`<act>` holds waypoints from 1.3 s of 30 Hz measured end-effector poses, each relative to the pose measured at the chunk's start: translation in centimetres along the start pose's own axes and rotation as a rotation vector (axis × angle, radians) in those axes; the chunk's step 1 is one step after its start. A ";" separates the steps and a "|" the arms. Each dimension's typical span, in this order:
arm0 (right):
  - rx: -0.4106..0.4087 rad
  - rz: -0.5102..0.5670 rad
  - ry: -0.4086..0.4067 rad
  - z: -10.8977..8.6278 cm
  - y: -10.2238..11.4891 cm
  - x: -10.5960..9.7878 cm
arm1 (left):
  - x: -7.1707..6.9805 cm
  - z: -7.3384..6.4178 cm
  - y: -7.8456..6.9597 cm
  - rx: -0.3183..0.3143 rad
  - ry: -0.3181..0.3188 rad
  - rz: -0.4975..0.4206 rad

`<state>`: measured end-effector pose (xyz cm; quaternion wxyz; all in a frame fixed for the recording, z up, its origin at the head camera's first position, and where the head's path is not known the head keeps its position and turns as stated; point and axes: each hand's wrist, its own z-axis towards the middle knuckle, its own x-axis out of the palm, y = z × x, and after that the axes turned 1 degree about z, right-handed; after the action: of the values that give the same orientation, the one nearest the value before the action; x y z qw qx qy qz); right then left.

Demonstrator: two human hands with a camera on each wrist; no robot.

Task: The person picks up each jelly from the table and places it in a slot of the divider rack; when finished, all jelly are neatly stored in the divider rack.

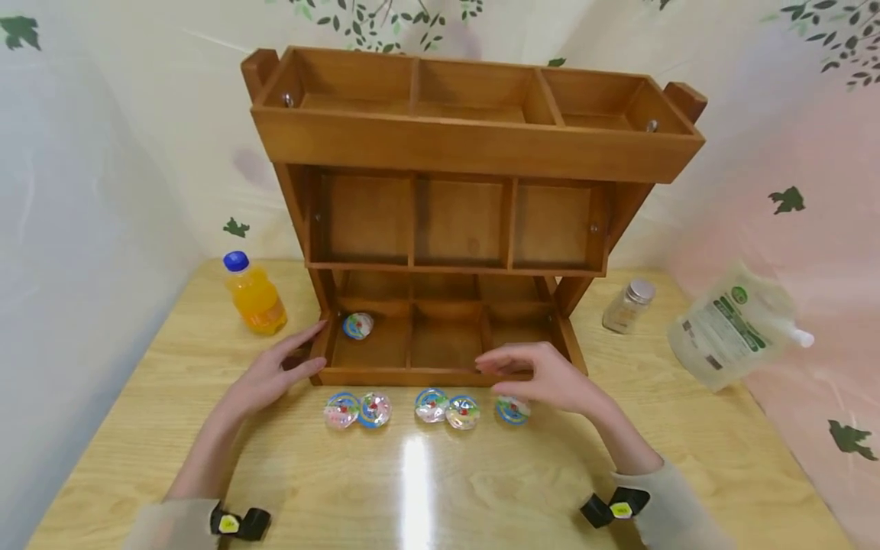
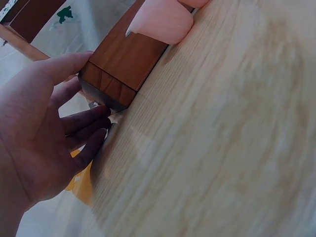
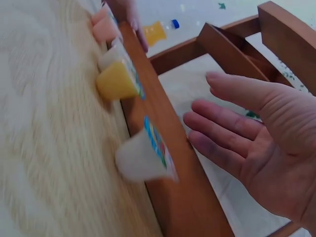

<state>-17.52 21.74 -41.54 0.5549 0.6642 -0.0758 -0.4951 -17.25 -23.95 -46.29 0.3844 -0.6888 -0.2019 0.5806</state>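
Observation:
A brown wooden shelf with three tiers stands on the table. My left hand is at the front left corner of its bottom tier, thumb and fingertips right at the wood with fingers loosely bent. My right hand hovers over the bottom tier's front edge, fingers apart and holding nothing. Below it stands a white jelly cup with a printed lid. A pair of pink jelly cups stands front left; a white one and a yellow one stand mid-front. Another jelly cup sits in the bottom left compartment.
An orange drink bottle with a blue cap stands left of the shelf. Right of it are a glass jar with a metal lid and a clear refill pouch with a white spout. A patterned curtain hangs behind.

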 end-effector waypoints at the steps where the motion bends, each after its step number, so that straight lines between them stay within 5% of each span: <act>1: 0.002 0.001 0.015 -0.4 -0.2 -0.1 | 0.1 -0.1 0.0 0.001 -0.001 -0.001; 17: 0.032 -0.161 0.292 -2.9 -1.2 -1.2 | 0.9 -0.8 0.1 -0.010 -0.002 -0.018; 39: 0.012 -0.218 0.290 -2.2 -1.9 -0.7 | 0.1 -0.2 -0.1 -0.014 -0.011 -0.004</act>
<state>-17.08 24.40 -42.96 0.4988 0.7363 0.0745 -0.4511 -17.02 -23.82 -46.28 0.3797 -0.6878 -0.2096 0.5821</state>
